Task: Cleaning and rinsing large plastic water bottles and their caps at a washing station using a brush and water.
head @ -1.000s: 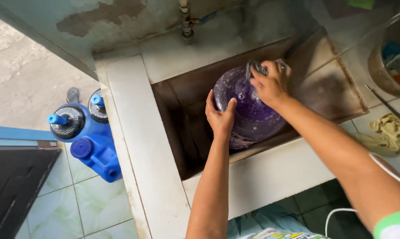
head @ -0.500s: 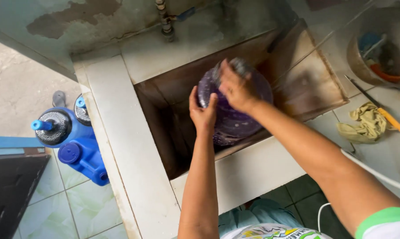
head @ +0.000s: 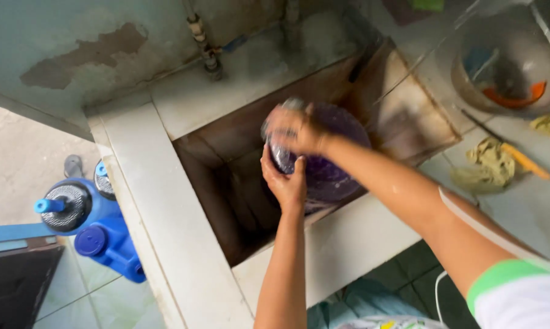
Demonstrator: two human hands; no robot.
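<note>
— Where's the jug right now?

— I've got the big purple water jug (head: 329, 164) lying on its side in the brown basin (head: 226, 207), up against the near wall. My left hand (head: 285, 183) is cupped flat against its near face, fingers spread, bracing it rather than closing round anything. My right hand (head: 296, 129) is on top of it, and its grip looks closed over something greyish, maybe a scrub pad, though the blur is too heavy for me to say for sure.

— What worries you?

— The jug looks wet and round, and neither hand wraps it. I'd judge that if my left palm slides off, it could roll toward the far side of the basin and knock the wall. Pressing hard from above with only a flat palm below could also twist it away from me.

— Anything nearby at risk?

— Not much. The yellowish rag (head: 485, 164) and the bowl (head: 506, 67) sit on the tiled worktop (head: 530, 201) to the right, well apart. The blue containers (head: 98, 225) stand on the floor to the left, outside the basin's rim.
</note>
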